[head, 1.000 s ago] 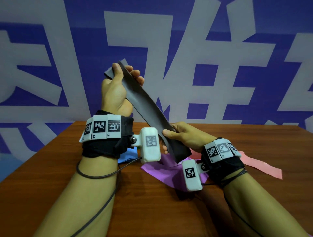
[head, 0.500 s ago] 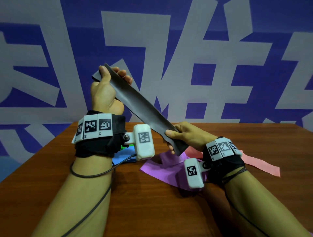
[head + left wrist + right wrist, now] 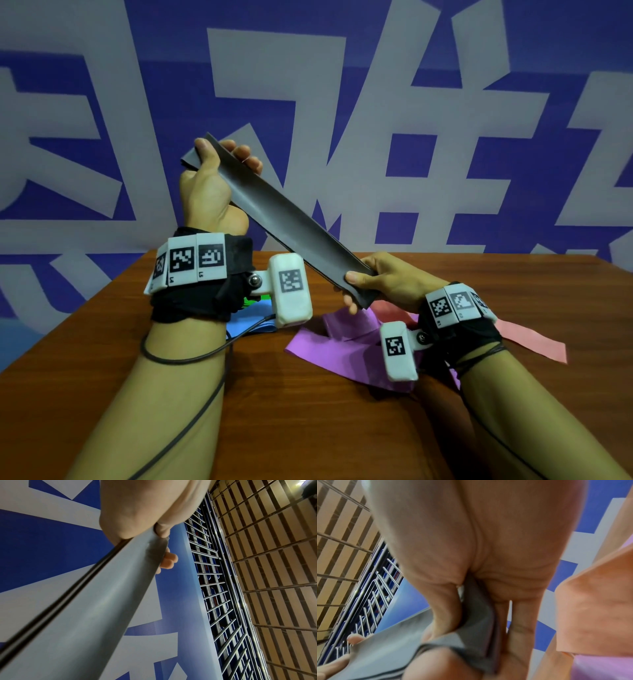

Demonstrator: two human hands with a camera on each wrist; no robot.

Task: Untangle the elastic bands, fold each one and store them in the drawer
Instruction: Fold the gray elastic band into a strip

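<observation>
Both hands grip the grey band (image 3: 287, 219) taut: left hand (image 3: 209, 185) up high, right hand (image 3: 387, 281) low above the desk (image 3: 308, 428).

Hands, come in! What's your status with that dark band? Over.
Left hand, right hand each grip an end of grey band. Held taut, off table. Nothing blocking.

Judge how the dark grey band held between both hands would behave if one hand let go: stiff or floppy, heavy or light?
Probably floppy: the grey band looks straight only because the left hand and right hand hold its ends. Likely light: each hand only pinches it. The purple band lying crumpled on the table suggests it would drape too.
</observation>
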